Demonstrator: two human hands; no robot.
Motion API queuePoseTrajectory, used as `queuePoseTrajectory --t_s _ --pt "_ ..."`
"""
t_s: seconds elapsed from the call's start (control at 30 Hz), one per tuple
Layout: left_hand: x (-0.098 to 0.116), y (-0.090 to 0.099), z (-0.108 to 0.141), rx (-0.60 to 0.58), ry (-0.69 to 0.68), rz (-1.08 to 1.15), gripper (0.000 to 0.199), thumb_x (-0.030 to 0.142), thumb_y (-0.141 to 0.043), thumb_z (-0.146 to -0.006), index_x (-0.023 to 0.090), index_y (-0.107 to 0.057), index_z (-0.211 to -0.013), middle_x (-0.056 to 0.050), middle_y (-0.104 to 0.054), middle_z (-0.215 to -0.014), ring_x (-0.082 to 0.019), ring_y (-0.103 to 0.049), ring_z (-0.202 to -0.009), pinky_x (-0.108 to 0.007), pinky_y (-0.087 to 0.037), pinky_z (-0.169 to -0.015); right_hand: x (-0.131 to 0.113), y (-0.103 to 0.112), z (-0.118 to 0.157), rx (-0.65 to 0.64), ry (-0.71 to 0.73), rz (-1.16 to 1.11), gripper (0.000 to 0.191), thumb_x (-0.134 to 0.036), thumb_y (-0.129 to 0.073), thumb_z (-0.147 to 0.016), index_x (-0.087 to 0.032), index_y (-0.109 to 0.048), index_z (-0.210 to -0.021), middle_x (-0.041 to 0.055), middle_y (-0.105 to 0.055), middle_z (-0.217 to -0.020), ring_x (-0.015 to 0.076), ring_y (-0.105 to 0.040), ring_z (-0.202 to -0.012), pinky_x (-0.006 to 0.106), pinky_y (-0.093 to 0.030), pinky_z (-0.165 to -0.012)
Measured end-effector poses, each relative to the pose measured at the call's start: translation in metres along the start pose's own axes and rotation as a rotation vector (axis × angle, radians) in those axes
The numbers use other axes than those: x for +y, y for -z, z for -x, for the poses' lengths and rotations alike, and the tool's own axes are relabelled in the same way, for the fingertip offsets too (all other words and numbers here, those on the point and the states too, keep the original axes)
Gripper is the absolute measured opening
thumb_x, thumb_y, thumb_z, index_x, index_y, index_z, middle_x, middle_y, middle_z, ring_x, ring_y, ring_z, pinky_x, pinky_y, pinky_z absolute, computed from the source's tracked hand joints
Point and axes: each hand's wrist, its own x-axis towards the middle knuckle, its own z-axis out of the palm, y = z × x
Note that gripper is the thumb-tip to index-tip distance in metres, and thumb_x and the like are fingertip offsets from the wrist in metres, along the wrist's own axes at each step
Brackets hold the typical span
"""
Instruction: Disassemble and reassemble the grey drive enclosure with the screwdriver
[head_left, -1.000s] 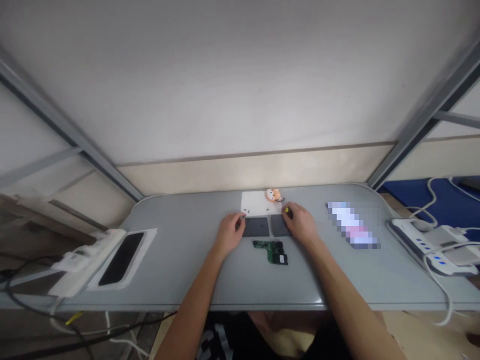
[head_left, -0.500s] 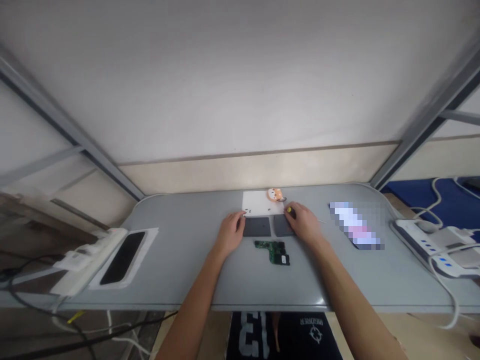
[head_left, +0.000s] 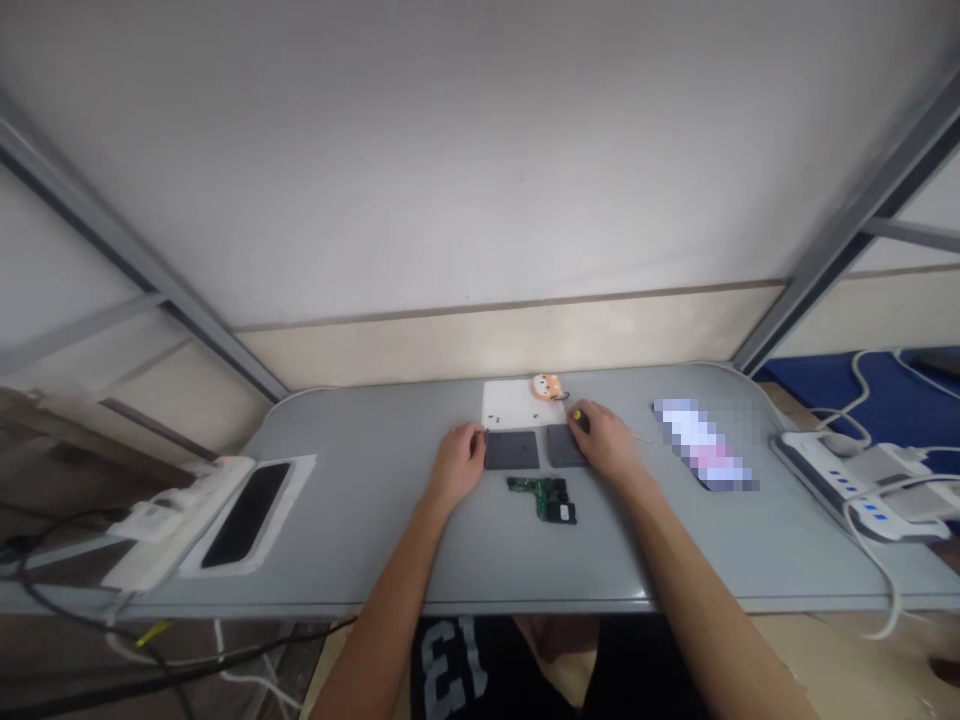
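Note:
Two dark flat rectangular panels lie side by side on the grey table: the left panel (head_left: 512,450) and the right panel (head_left: 562,446). My left hand (head_left: 457,462) rests at the left panel's upper left corner, its thumb and finger pinched together; what lies between them is too small to make out. In my right hand (head_left: 606,440) is a screwdriver (head_left: 578,415) with a yellow-and-black handle, its thin shaft sticking out to the right. That hand also covers the right panel's edge. Small dark screws (head_left: 493,418) sit on a white sheet (head_left: 517,402) behind the panels.
A green circuit board (head_left: 551,498) lies in front of the panels. An orange animal-face trinket (head_left: 546,387) sits on the sheet. A black phone (head_left: 247,515) and a power strip (head_left: 176,525) are left; a blurred phone (head_left: 701,445) and a corded power strip (head_left: 832,480) are right.
My left fingertips have drawn back slightly from the sheet's edge to the panel's corner. My right hand stays in place with the screwdriver. The view has shifted a little.

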Motion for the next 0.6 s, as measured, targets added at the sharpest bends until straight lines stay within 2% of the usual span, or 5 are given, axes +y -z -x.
queuePoseTrajectory --t_s 0.27,0.43,0.6 --pt "-0.0021 -0.0011 -0.0002 0.0 -0.005 0.011 0.02 0.011 -0.047 -0.095 0.021 -0.064 -0.1 -0.007 -0.071 -0.097 -0.024 -0.065 -0.095 -0.04 -0.052 -0.09 0.001 -0.0045 0.0005 0.041 0.032 0.007 0.019 -0.03 -0.047 -0.1 -0.023 -0.064 -0.094 0.0078 -0.071 -0.093 0.0236 -0.064 -0.087 0.031 -0.04 -0.075" --pt "-0.0011 -0.0005 -0.0001 -0.007 0.01 0.007 0.023 0.01 -0.048 -0.095 0.02 -0.064 -0.109 -0.008 -0.071 -0.097 -0.024 -0.065 -0.095 -0.041 -0.052 -0.091 0.0017 -0.0065 0.0003 0.036 0.019 0.024 0.018 -0.031 -0.049 -0.1 -0.023 -0.065 -0.095 0.0078 -0.072 -0.093 0.0233 -0.064 -0.087 0.031 -0.04 -0.075" --pt "0.0 -0.0002 0.0001 -0.003 0.006 0.005 0.024 0.01 -0.048 -0.096 0.02 -0.063 -0.111 -0.007 -0.07 -0.094 -0.024 -0.065 -0.093 -0.04 -0.052 -0.09 -0.0013 0.0011 -0.0016 0.002 -0.017 0.022 0.019 -0.032 -0.05 -0.099 -0.023 -0.066 -0.095 0.0072 -0.073 -0.093 0.0224 -0.065 -0.084 0.03 -0.039 -0.07"
